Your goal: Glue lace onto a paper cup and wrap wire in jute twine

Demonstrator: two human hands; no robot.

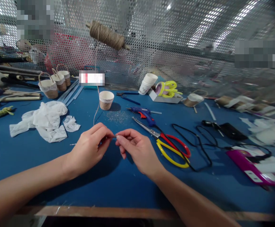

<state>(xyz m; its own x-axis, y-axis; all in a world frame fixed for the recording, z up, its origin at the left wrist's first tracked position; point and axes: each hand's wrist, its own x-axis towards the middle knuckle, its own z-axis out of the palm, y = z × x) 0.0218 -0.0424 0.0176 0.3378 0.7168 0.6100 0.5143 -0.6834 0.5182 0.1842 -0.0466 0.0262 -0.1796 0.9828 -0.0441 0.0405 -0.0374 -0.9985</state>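
Observation:
My left hand (90,148) is closed in a pinch on thin twine (96,113), which hangs from the spool above and runs down behind the hand. Fingertip to fingertip with it, my right hand (134,148) pinches a short, thin bit of what looks like the same strand; the fingers cover most of it. Just beyond the hands stands a small paper cup (106,102) wrapped in brown twine, with a white lace rim. A short twisted strand (73,144) pokes out left of my left hand.
Overhead is the twine spool (107,35). Scissors (161,135) and a blue glue gun (144,114) lie right of the hands, near a looping black cord (199,142). White lace (41,119) is heaped at left, before several handled cups (49,88). A purple device (248,167) lies far right.

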